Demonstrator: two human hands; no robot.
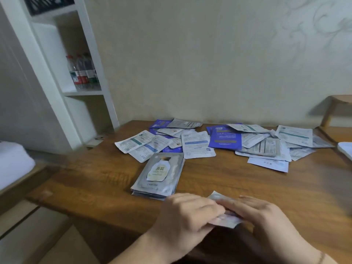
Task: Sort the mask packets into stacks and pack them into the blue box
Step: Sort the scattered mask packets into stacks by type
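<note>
Both hands meet at the near edge of the table [91,187]. The left hand [187,216] and the right hand [266,216] pinch together one small bundle of mask packets [225,219], fingers curled over it, so each grip is closed on the bundle. Just beyond the grip, slightly to its left, lies a neat stack of grey packets [159,174]; its long axis points away from the person, and the left hand is nearer to it. Farther out, unsorted packets [238,142] are spread near the wall. No blue box is visible.
</note>
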